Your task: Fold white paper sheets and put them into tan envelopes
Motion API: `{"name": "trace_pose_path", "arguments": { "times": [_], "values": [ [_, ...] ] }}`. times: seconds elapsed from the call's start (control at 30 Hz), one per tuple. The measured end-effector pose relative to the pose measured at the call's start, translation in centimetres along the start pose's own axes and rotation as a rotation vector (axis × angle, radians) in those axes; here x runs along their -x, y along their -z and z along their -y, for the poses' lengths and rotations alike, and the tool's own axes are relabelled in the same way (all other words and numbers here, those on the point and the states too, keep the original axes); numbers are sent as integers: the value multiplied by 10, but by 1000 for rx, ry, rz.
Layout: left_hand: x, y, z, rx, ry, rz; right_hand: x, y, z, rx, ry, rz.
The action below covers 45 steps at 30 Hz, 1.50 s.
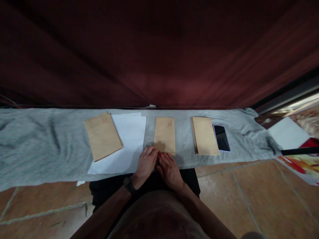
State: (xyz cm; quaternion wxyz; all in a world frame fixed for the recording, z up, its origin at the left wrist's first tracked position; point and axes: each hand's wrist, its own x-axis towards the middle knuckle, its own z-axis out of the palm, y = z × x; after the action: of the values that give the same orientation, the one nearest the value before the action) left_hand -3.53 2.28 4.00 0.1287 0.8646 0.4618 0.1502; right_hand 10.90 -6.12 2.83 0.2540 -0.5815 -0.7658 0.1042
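Observation:
A brown paper envelope [164, 134] with small red print at its top right lies upright in front of me on the grey cloth. My left hand [146, 162] is at its near left corner, fingers bent and close together on the edge. Beside it, my right hand [169, 168] has its fingertips on the same near edge, with its thumb lower down. The two hands' fingertips almost meet, and they hide part of that edge. What lies under the fingers cannot be made out.
To the left, a stack of brown envelopes [103, 137] partly covers white paper sheets [131, 139]. Another envelope stack [205, 136] lies right, beside a dark-screened phone [221, 137]. Grey cloth [37, 146] covers the narrow surface; a dark red curtain-like backdrop [159, 59] rises behind.

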Motion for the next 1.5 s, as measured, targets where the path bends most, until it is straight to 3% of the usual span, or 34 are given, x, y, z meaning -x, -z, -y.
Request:
{"name": "trace_pose_path", "arguments": {
  "times": [0.37, 0.6, 0.8, 0.9, 1.17, 1.5],
  "values": [
    [1, -1, -1, 13, 16, -13, 14, 10, -24, 50, -41, -24],
    [0, 5, -10, -127, -1, 53, 22, 17, -37, 64, -46, -46],
    [-10, -14, -42, 24, -277, 44, 28, 11, -42, 71, -12, -70],
    [-17, -23, -48, 43, -321, 90, 29, 10, -44, 74, 3, -74],
    [-48, -28, -20, -26, -377, 136, 24, 13, -39, 71, -30, -70],
    [-121, -31, 15, -84, -304, 111, 23, 15, -39, 87, -40, -59]
  ]
}}
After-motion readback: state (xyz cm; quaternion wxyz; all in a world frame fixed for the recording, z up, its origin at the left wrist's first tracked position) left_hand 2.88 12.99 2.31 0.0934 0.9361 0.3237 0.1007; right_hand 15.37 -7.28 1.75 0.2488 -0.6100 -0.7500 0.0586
